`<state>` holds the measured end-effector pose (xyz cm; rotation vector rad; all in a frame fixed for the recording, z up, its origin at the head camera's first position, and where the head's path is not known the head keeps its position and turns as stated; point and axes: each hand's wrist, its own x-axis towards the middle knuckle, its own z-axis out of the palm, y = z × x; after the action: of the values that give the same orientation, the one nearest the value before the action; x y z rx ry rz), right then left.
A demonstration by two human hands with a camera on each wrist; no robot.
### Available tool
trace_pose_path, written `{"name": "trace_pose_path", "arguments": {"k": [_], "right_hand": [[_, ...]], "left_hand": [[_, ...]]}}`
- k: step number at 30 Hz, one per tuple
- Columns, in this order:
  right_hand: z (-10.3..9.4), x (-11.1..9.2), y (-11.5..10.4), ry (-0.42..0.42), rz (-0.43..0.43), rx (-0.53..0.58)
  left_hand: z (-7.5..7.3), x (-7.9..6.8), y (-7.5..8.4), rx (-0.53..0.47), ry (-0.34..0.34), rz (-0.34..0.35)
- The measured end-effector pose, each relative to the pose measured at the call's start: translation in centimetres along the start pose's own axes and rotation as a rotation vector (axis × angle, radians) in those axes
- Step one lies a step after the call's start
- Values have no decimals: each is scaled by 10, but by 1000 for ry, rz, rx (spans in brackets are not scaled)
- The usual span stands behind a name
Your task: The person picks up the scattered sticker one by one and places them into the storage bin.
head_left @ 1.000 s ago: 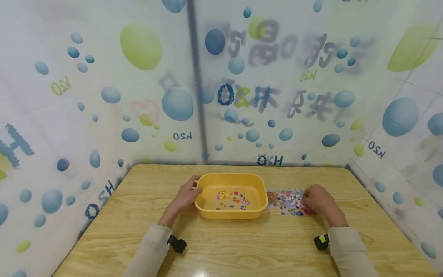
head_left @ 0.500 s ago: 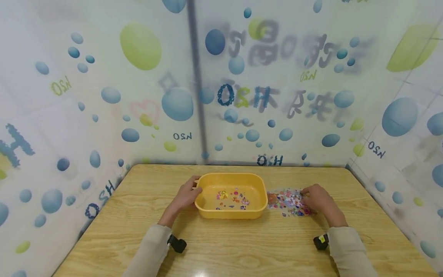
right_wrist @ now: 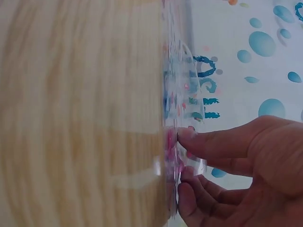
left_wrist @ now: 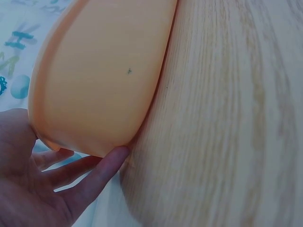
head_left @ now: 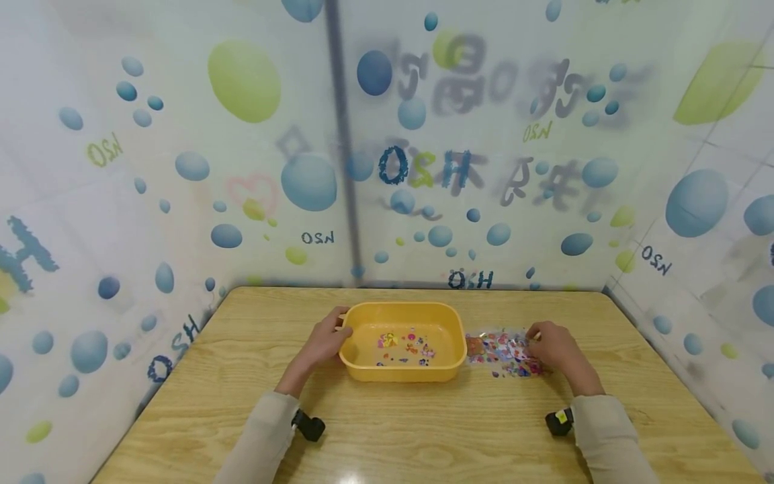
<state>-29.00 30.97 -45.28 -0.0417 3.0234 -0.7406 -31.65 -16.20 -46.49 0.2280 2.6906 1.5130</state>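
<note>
A yellow plastic basin [head_left: 402,374] stands on the table in the head view, with small colourful stickers [head_left: 411,348] scattered over its floor. My left hand [head_left: 326,339] holds the basin's left end, thumb at the rim; the left wrist view shows its other fingers [left_wrist: 106,163] against the outside. Right of the basin lie clear sheets of colourful stickers [head_left: 498,349]. My right hand [head_left: 556,346] pinches their right edge. Seen from the right wrist, thumb and fingertips meet a thin transparent sticker sheet [right_wrist: 187,99] that bows up from the table.
The wooden table [head_left: 423,430] has its back edge against a wall covering [head_left: 514,181] printed with blue and green drops. Side panels with the same print rise at left and right. A black wrist camera [head_left: 311,427] sits on each forearm.
The right index finger has straightened slightly, and the top sticker sheet has shifted, so the white figure seen near the fingers earlier shows less clearly. The left hand and basin have stayed put.
</note>
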Motion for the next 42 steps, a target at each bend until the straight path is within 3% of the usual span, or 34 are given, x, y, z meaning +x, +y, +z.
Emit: {"name": "trace_pose_path", "arguments": {"k": [4,10,17,23,42], "right_hand": [[0,2,2,7,33,57],[-3,1,7,-40,71,274],[-9,-2,8,-108,-2,395],[-13,-5,6,-113,-1,472],[-33,-14,-4,19,-104,643]], "left_hand": [[0,-1,1,-4,-5,-1],[0,0,1,-7,-3,-20],[1,2,1,-7,-3,-25],[1,3,1,-6,-8,-18],[0,2,-2,38,1,19]]}}
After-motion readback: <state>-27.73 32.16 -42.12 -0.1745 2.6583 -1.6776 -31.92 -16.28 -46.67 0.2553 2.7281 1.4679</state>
